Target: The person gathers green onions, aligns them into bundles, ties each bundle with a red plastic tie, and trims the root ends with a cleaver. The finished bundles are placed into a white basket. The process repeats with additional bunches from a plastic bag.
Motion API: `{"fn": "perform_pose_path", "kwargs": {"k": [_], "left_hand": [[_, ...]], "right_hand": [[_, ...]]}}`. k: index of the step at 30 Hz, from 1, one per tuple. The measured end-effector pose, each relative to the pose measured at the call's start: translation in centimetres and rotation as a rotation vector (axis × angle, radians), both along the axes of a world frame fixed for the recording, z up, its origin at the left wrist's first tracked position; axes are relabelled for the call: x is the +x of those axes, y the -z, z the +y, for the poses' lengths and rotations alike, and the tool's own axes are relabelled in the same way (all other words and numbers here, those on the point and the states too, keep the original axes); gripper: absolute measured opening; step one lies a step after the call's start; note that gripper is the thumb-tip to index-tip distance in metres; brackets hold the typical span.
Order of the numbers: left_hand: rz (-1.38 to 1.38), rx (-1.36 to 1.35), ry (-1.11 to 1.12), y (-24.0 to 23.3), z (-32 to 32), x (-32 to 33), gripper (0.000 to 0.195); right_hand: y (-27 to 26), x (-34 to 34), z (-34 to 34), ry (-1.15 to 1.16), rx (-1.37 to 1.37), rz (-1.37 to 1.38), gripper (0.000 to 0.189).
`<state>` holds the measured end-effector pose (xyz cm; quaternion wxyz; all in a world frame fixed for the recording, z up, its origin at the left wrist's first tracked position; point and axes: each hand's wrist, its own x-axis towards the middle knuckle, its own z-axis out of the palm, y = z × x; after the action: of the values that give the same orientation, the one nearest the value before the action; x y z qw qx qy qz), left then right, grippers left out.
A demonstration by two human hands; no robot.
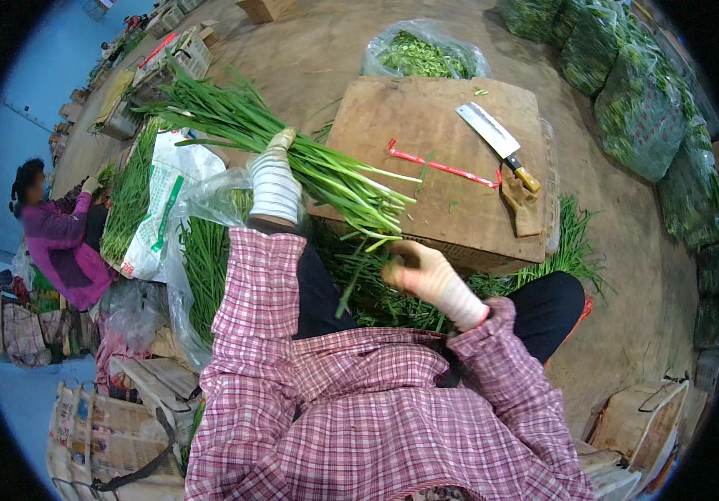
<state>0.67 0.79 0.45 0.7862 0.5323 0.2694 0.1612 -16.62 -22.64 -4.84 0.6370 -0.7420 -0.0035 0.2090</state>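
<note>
My left hand (pixel 276 178), in a striped knit glove, grips a bunch of garlic chives (pixel 328 169) around its middle. The leafy tips point to the far left, and the pale stem ends hang over the near left part of a wooden board (pixel 365 119). Just below those stem ends is my right hand (pixel 425 275), gloved and somewhat blurred, with fingers curled; whether it pinches a leaf cannot be made out. A loose green leaf (pixel 354 282) shows to its left. On the board lie a cleaver (pixel 491 131), a red tie strip (pixel 444 166) and a brown work glove (pixel 522 206).
Loose greens (pixel 365 294) lie beneath the board, before my knees. Beyond it stands a clear plastic bag of cut greens (pixel 422 53). Filled bags (pixel 641 106) line the right side. At left, a person in purple (pixel 68 232) sits beside heaped chives (pixel 124 200). Plastic crates (pixel 115 432) stand behind.
</note>
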Motion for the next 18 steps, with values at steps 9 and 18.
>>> {"fn": "perform_pose_path", "kwargs": {"k": [9, 18], "left_hand": [[-0.153, -0.086, 0.010, -2.2, 1.0, -1.0, 0.031], [-0.184, -0.157, 0.103, -0.3, -0.5, -2.5, 0.034]], "right_hand": [[0.0, -1.5, -1.2, 0.377, 0.448, 0.193, 0.028], [-1.4, -0.8, 0.2, 0.165, 0.572, 0.196, 0.027]]}}
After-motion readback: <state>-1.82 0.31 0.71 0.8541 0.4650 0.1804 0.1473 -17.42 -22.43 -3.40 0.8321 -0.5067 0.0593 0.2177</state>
